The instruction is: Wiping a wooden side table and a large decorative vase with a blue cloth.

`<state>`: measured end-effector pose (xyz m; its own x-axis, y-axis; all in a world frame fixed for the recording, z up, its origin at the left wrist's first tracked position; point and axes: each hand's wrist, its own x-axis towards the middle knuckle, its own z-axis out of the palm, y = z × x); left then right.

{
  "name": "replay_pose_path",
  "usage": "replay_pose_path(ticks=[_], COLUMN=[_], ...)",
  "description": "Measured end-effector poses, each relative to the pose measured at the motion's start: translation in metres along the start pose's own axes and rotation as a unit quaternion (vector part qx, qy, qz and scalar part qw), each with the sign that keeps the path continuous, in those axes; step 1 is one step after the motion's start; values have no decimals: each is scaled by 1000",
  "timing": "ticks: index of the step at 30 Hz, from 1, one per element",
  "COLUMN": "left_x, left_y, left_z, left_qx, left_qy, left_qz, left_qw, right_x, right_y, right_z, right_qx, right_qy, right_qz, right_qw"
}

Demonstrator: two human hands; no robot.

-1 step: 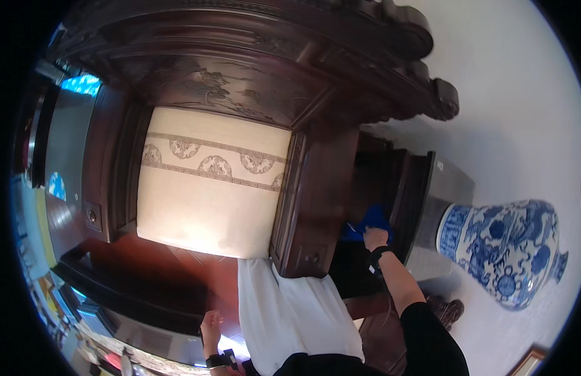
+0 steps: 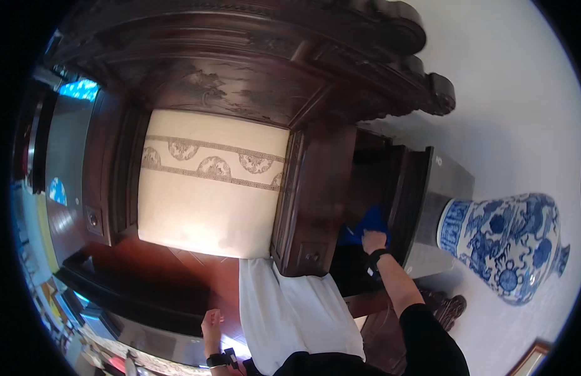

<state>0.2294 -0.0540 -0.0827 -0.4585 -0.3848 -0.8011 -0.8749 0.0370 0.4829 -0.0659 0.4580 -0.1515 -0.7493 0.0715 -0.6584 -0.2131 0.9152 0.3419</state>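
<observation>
My right hand (image 2: pixel 374 240) is closed on a blue cloth (image 2: pixel 369 224), which it presses against the dark wooden surface between the chair's armrest and a stone-topped stand. Part of the cloth is bunched under the fingers. Away from the furniture, my left hand (image 2: pixel 212 323) hangs low with its fingers loosely bent and apart, and nothing shows in it. Before me stands a dark carved wooden chair (image 2: pixel 315 207) with a cream seat cushion (image 2: pixel 209 213) that bears a patterned band.
Right of the cloth, a large blue-and-white vase (image 2: pixel 506 241) stands on the stand's grey top (image 2: pixel 450 182), close to my right arm. A grey-topped side table (image 2: pixel 68 144) is at the left. Behind my left hand runs a low dark table (image 2: pixel 134 313).
The view has shifted slightly. My right hand and the blue cloth have moved a little against the dark wood; my left hand stays almost where it was.
</observation>
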Motion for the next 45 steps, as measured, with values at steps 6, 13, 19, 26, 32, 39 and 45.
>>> replay_pose_path(ticks=[6,13,19,26,32,39,45], left_x=[24,69,116,158,149,148,119], left_y=[23,54,99,148,189,212,221], left_z=[-24,-43,-31,0,25,58,70], left_qx=[61,106,159,164,229,283,302], left_qy=[-39,-90,-159,-275,-324,-339,-328], left_qz=[58,130,213,212,227,208,234], left_qw=[996,982,951,923,889,873,864], right_x=[-67,-120,-195,-268,-302,-330,-352], right_y=[-24,-36,-51,-41,-19,11,49], right_z=[58,50,46,59,70,83,88], right_qx=[42,148,396,720,945,889,777], right_qy=[16,15,80,189,243,398,443], right_qz=[22,26,111,330,212,227,408], right_qw=[999,989,908,580,49,-7,182])
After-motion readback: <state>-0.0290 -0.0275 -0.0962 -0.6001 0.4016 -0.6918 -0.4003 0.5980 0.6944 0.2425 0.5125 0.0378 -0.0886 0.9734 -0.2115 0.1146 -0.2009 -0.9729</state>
